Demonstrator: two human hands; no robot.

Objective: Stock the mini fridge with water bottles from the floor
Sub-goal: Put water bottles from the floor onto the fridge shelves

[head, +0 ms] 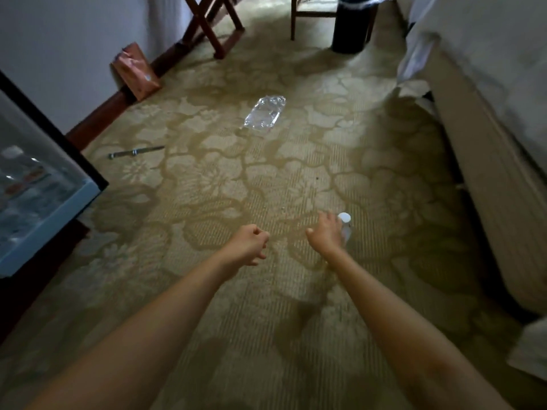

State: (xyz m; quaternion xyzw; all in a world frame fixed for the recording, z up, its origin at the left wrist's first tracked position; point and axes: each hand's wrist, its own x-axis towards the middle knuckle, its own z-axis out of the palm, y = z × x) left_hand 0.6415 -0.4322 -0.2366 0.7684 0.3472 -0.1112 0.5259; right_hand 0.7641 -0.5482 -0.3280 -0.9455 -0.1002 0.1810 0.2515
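Right hand [325, 235] grips a water bottle [346, 229] just under its white cap, cap upward, low over the carpet [296, 173]. Left hand [248, 245] beside it: fingers loosely curled, holding nothing. Second bottle [265, 112] lies flat on the carpet farther off; mini fridge [59, 214] stands open at left, well apart.

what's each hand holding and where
The right hand grips a bottle by its upper body, just below the cap; the left hand holds nothing.
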